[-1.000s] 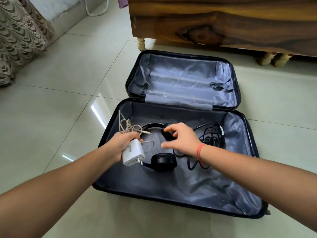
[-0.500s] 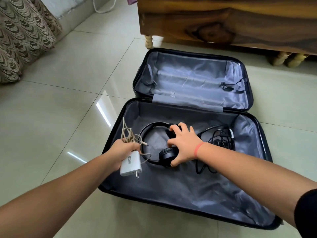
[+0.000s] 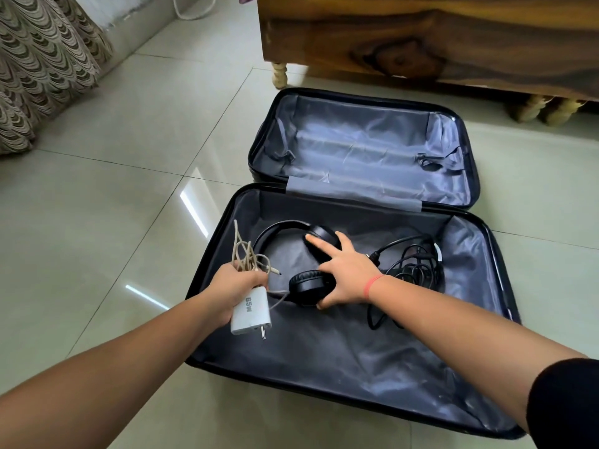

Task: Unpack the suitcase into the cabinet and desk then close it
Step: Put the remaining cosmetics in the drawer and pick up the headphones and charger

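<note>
Suitcase [image 3: 479, 319] lies open on floor. Headphones [image 3: 304, 254] are seen at 12 o'clock of its near half, spanned by spread right hand [image 3: 343, 277]. Charger [image 3: 250, 314] and coiled cable [image 3: 248, 256] are gripped tightly in left hand [image 3: 233, 286].

- Even, soft daylight; bright overall, no harsh shadows.
- White streaks of glare on the glossy floor tiles [image 3: 194, 205], left of the suitcase [image 3: 466, 176].
- Sheen on grey lining; faint shade under the right hand [image 3: 346, 273].
- Wide-angle bending at edges: forearms stretched, tile seams curved.
- Sharp at centre, slight softness toward corners.
</note>
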